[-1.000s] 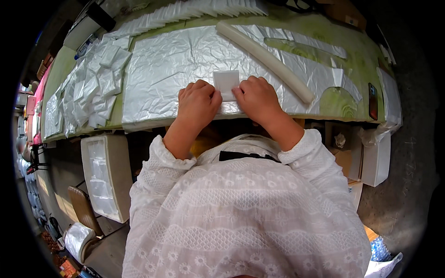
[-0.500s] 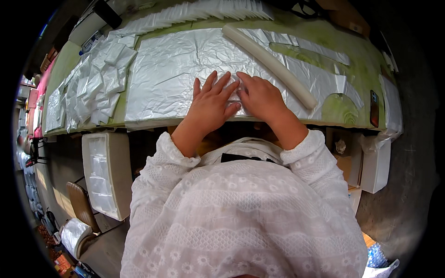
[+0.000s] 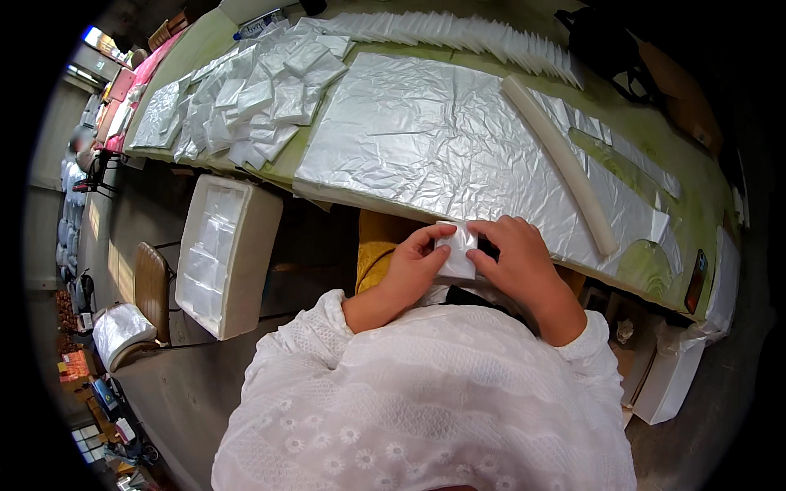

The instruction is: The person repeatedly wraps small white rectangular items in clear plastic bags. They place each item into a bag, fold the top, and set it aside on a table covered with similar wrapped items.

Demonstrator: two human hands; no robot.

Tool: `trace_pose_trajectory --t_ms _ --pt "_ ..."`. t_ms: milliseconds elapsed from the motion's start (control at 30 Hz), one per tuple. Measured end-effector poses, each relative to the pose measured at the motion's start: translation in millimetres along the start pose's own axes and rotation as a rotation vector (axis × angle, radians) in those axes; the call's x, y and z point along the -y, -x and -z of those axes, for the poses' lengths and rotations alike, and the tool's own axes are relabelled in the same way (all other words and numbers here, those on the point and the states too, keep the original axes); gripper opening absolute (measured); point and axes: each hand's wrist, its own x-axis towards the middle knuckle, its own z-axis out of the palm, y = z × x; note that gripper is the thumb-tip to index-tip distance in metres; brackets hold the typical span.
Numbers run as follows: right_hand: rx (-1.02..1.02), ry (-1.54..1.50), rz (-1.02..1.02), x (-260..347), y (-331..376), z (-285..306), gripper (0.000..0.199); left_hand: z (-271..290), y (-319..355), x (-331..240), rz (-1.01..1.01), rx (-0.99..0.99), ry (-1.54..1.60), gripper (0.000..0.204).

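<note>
Both hands hold one small white packet (image 3: 458, 250) just below the near edge of the green table (image 3: 651, 270). My left hand (image 3: 409, 270) pinches its left side, thumb on top. My right hand (image 3: 516, 262) grips its right side with the fingers curled over it. Right behind the hands lies a large crinkled silver foil sheet (image 3: 426, 139) spread on the table. White lace sleeves cover both forearms.
A long white foam tube (image 3: 565, 164) lies slantwise on the foil's right part. Several small white packets (image 3: 262, 98) are heaped at the table's left, with a row of them (image 3: 458, 29) along the far edge. A white foam box (image 3: 221, 254) stands below left. White cartons (image 3: 671, 372) sit lower right.
My hands were pressing flat on the foil sheet on the table; they have drawn back toward me and now hold the small white packet off the table's near edge.
</note>
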Motion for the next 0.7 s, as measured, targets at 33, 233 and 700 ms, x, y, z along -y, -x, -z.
trace_pose_trajectory --t_ms 33,233,700 --pt "-0.001 -0.070 -0.043 1.4 1.0 2.2 0.036 6.4 1.4 -6.0 0.016 -0.029 -0.011 0.034" --pt "-0.150 -0.139 -0.006 -15.5 11.6 -9.1 0.029 140.3 -54.7 -83.2 -0.570 -0.417 -0.408 0.025" --pt "-0.171 -0.159 -0.026 -17.3 14.3 -12.0 0.024 239.4 -99.4 -118.6 -0.874 -0.499 -1.474 0.028"
